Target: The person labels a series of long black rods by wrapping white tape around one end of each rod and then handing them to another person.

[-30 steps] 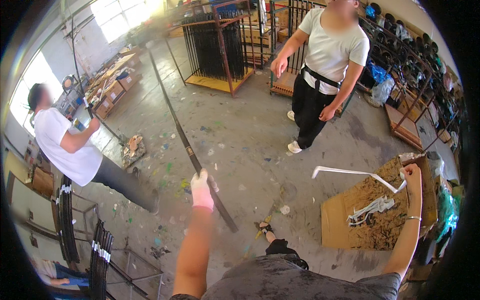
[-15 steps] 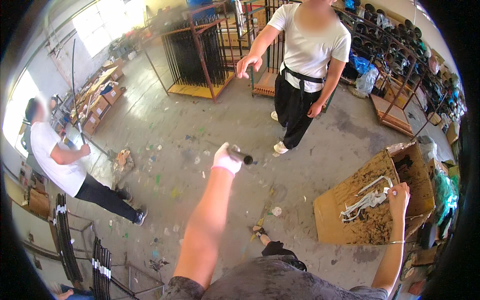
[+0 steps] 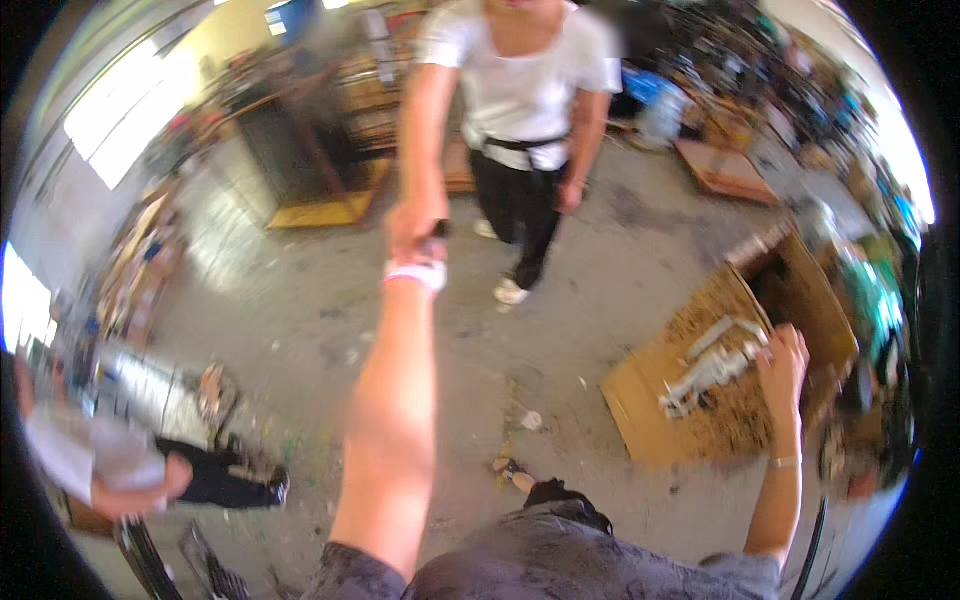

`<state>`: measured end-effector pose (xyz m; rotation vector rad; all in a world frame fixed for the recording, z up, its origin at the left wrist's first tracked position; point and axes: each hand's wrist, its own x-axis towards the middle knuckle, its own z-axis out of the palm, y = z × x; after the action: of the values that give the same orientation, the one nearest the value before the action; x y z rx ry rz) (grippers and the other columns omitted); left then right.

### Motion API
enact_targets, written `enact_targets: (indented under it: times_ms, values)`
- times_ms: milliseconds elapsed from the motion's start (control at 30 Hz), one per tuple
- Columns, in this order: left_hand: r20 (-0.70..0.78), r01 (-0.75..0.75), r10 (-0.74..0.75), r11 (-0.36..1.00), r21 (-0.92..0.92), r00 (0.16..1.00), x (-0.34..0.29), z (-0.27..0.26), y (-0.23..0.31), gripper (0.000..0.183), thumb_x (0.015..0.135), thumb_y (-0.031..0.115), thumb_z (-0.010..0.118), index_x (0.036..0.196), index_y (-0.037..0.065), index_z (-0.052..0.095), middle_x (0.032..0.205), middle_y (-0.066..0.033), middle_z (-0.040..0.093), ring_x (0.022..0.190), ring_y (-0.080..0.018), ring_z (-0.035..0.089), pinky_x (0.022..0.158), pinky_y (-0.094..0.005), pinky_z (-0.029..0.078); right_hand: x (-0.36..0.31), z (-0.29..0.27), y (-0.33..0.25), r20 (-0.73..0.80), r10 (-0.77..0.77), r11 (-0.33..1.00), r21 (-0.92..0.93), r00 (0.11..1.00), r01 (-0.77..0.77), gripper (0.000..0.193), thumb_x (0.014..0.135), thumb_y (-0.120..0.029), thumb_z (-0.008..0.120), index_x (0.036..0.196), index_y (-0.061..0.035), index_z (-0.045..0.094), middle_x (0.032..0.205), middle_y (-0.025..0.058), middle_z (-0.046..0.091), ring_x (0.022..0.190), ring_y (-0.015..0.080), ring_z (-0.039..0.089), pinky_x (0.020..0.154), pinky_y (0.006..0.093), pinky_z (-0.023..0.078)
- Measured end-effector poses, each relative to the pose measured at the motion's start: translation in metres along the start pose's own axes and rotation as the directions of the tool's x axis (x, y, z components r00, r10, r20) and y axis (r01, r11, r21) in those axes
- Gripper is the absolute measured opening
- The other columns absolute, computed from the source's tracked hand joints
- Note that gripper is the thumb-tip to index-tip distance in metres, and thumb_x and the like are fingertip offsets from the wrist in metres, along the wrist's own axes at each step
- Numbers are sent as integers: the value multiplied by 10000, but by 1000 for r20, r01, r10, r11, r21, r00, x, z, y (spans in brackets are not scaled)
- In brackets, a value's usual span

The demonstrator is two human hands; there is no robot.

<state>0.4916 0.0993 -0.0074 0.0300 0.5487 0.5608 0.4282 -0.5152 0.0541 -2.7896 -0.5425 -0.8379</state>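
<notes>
White-gloved left hand (image 3: 420, 272), 1, upper middle of frame: it meets a co-worker's hand (image 3: 410, 225) at 1 dark tube (image 3: 437, 232), its end showing; through the blur I cannot tell how far the gloved fingers close. Bare right hand (image 3: 785, 358), 1, right of frame: I see fingertips drawn together at the edge of the white strips (image 3: 712, 370); whether they grip any, I cannot tell. Cardboard box (image 3: 625, 405), 1, lower right: dark-stained, strips lying on it. Co-worker (image 3: 525, 90), white top, upper middle. Yellow-based rack (image 3: 325, 212), 1, upper left.
</notes>
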Motion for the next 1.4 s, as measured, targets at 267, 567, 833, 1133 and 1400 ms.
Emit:
enact_targets:
  times_ms: [267,567,833,1133,1400]
  values:
    - [53,110,-129,958,266,990,-44,23,11,334,916,352,523,973,29,586,826,-69,654,658,-177,624,565,-249,538,31,-11,1,131,225,922,290,965,-255,115,725,-133,678,746,-31,630,863,90,554,863,271,540,784,382,434]
    - [-44,122,-120,787,605,992,-148,-81,19,169,929,290,526,832,156,560,706,-32,660,564,-94,632,376,-214,429,7,41,84,151,492,857,-258,858,-446,115,732,-188,667,777,-83,654,870,105,600,865,291,572,747,400,461]
    - [-344,204,16,777,595,939,-242,-312,108,157,887,255,571,895,98,571,806,-50,611,713,-183,576,612,-304,467,-25,22,70,-123,496,864,-32,860,-503,457,798,-188,668,1217,-56,544,948,117,605,831,256,578,742,380,460]
    - [-226,39,112,817,576,968,-324,-437,93,382,921,316,486,1141,7,527,1119,-136,556,989,-254,522,821,-341,439,-170,193,-68,269,-81,994,97,960,57,327,857,-91,520,1172,-5,516,1100,177,562,967,313,555,828,440,432]
    - [-38,-259,434,604,754,900,-407,-459,108,330,904,280,514,1093,11,527,978,-132,559,901,-223,549,777,-338,455,-286,332,-170,848,-522,788,520,88,-330,271,673,-259,726,809,-27,689,744,118,681,711,245,661,668,352,512]
